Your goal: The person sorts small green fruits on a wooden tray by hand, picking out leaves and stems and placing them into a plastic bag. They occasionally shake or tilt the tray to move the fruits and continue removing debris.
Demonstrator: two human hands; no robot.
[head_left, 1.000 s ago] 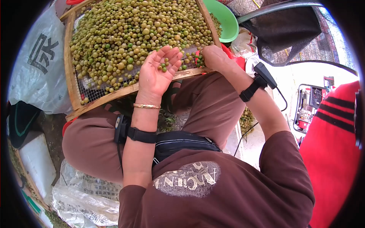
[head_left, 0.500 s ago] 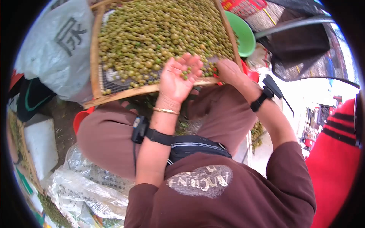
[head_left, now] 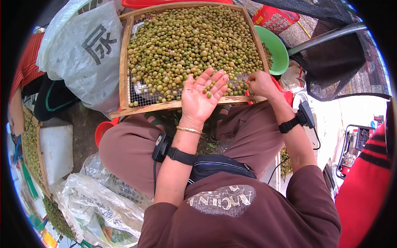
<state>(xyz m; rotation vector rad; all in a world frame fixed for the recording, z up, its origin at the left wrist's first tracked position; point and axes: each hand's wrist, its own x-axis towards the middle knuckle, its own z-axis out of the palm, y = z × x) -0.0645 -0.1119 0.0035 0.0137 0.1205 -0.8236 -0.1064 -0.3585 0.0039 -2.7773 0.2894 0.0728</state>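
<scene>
My left hand (head_left: pixel 197 99) is palm up over the near side of a wooden-framed mesh tray (head_left: pixel 124 74), its fingers spread and slightly curled. Several small green round fruits (head_left: pixel 209 95) rest on the palm and fingers. My right hand (head_left: pixel 264 84) is at the tray's near right corner, with its fingers pinched together; what they hold, if anything, is hidden. A heap of yellow-green round fruits (head_left: pixel 186 45) covers most of the tray, and bare mesh (head_left: pixel 136 98) shows at the near left.
A green basin (head_left: pixel 276 49) with fruit stands right of the tray. A white plastic bag (head_left: pixel 93 58) leans on its left. Part of a red container (head_left: pixel 105 131) shows by my left knee. Clear plastic sheeting (head_left: pixel 95 202) lies lower left. Another person's red sleeve (head_left: pixel 31 60) is at far left.
The view has shifted, so the tray and both hands appear further right and lower. My left hand still carries the green fruits. My right hand remains pinched near the tray's right corner.
</scene>
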